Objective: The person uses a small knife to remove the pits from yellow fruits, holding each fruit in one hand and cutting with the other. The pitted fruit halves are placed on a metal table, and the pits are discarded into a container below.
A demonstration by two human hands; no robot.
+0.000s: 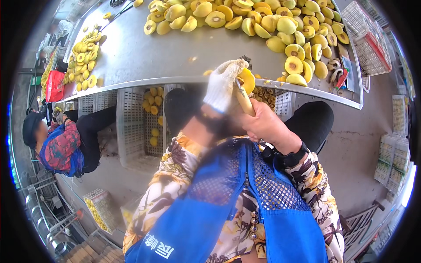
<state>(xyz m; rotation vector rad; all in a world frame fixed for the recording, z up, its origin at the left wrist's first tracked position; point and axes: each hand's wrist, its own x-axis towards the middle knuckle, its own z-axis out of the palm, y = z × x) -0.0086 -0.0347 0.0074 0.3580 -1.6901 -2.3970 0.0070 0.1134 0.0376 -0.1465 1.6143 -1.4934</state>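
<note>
My left hand (225, 83), in a white knit glove, holds a halved yellow peach (246, 81) just over the near edge of the steel table (131, 56). My bare right hand (268, 123) is closed around the pale handle of a pitting tool (244, 100), whose metal tip meets the cut face of the fruit. Across the back and right of the table lies a large heap of halved yellow peaches (286, 24). A smaller heap of halves (82, 60) lies on the left.
Below the table stand a plastic crate (131, 128) with peach halves and another holding brown pits (263, 97). A co-worker (62, 141) sits at the left near a red bag (55, 86). A red-handled tool (342, 79) lies at the right corner; stacked crates (368, 42) stand beyond.
</note>
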